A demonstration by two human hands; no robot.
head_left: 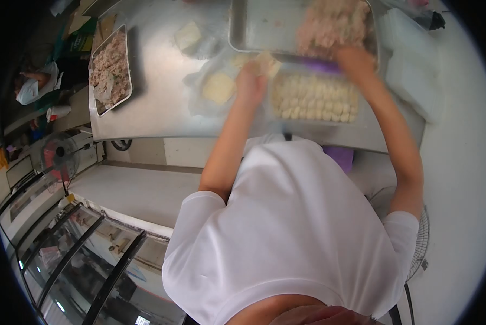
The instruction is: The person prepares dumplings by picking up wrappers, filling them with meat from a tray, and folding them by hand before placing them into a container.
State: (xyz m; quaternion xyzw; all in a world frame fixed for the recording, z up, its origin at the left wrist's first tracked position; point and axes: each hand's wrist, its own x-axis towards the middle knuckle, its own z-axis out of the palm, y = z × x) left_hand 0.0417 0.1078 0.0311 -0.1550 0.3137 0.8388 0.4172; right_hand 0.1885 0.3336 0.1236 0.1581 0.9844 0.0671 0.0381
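My left hand (pixel 252 81) is closed on a thin dough wrapper (pixel 269 64), which lies across its fingers. Blurred by motion, my right hand (pixel 356 60) is at the near edge of a mound of pinkish minced meat filling (pixel 335 27) flecked with green. A purple tool (pixel 323 66), smeared into a streak, extends left from the right hand and appears to be in its grip. The filling sits in a metal tray (pixel 235 27). Below, rows of small pale dumplings (pixel 314 100) fill a clear box. Round dough wrappers (pixel 219 88) lie on plastic left of my left hand.
More pale wrappers (pixel 187 37) rest on plastic farther back. A second metal tray of minced meat (pixel 111 70) stands at the table's left edge. White plastic containers (pixel 411 59) are stacked at the right. A fan (pixel 60 153) stands beyond the table at left.
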